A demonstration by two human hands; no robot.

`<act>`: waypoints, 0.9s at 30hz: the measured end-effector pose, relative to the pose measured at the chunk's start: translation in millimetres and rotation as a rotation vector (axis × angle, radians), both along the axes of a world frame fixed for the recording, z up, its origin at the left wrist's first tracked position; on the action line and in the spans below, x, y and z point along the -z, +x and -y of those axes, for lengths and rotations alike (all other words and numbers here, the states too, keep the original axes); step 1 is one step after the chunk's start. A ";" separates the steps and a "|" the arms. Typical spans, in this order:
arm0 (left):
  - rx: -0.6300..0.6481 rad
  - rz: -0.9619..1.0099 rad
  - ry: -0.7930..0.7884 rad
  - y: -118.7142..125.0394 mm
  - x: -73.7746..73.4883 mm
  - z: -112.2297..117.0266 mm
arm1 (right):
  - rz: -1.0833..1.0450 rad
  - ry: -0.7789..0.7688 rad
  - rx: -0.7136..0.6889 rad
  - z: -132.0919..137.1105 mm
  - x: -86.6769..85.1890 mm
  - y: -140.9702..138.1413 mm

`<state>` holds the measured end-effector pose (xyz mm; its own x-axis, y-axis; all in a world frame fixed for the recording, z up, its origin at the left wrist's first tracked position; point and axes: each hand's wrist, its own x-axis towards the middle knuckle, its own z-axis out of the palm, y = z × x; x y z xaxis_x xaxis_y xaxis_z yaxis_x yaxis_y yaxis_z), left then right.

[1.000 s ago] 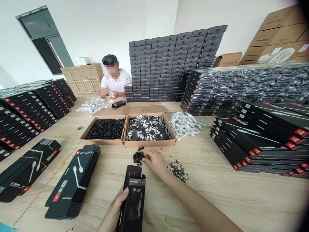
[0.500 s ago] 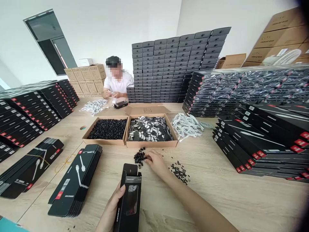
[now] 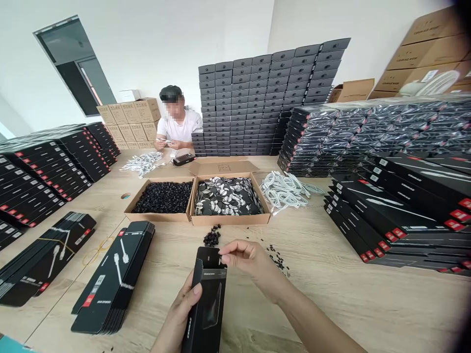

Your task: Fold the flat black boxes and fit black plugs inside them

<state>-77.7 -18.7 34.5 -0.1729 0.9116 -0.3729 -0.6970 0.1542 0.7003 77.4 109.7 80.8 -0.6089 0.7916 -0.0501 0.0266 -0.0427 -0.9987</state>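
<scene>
My left hand (image 3: 187, 303) is wrapped round a slim black packaging box (image 3: 208, 309), thumb on its front beside a clear window. The box stands tilted with its top end flap raised. At that flap, my right hand (image 3: 253, 264) has thumb and fingertips pinched together by the box's upper right corner. What sits in the pinch, if anything, is too small to make out. Just beyond the box lies a little heap of small black pieces (image 3: 212, 237). Tinier black bits (image 3: 278, 260) are scattered behind my right wrist, partly covered by it.
A carton of black pieces (image 3: 162, 198) and a carton of black-and-white discs (image 3: 230, 198) stand ahead. White cables (image 3: 283, 191) lie beside them. Flat black boxes (image 3: 114, 274) are stacked left, packed boxes (image 3: 397, 220) right. A co-worker (image 3: 178, 122) sits across the table, handling something white.
My right hand has moved from the heap of small black pieces back to the top of the box. The box has shifted slightly right in my left hand.
</scene>
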 end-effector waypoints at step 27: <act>0.060 -0.627 0.150 26.7 -16.2 0.2 | -0.141 -0.212 0.310 28.3 -2.2 -13.4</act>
<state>-51.1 -18.9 50.8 -0.2636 0.9608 -0.0858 -0.1421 0.0493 0.9886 64.0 81.4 83.0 -0.3551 0.9202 -0.1647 -0.1570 -0.2324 -0.9599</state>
